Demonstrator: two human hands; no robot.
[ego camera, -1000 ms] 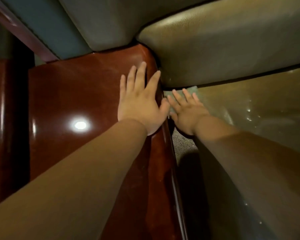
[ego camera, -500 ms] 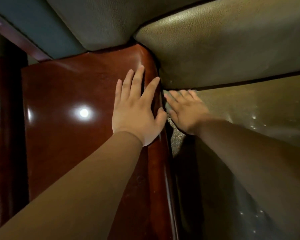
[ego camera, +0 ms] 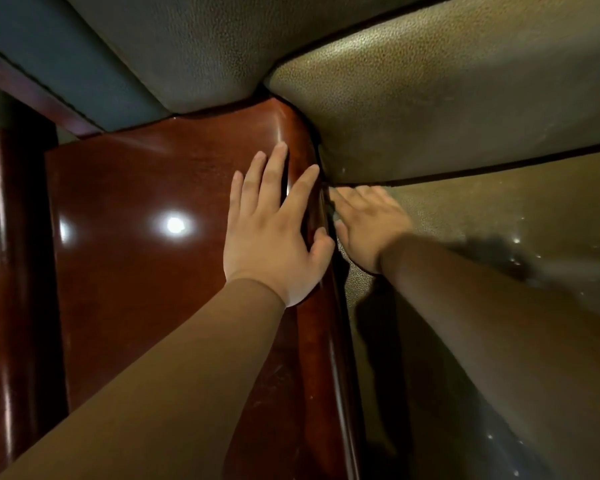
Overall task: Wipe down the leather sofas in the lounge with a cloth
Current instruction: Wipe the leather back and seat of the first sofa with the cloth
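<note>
Left hand point(ego camera: 274, 233) flat on armrest point(ego camera: 136, 271); right hand point(ego camera: 368, 226) flat at seat point(ego camera: 499, 209) corner, cloth hidden. Could jam fingers in the 12 o'clock crevice.

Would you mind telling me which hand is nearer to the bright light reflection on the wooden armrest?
Left. The left hand rests flat just right of the reflection; the right hand is beyond it, on the seat.
</note>
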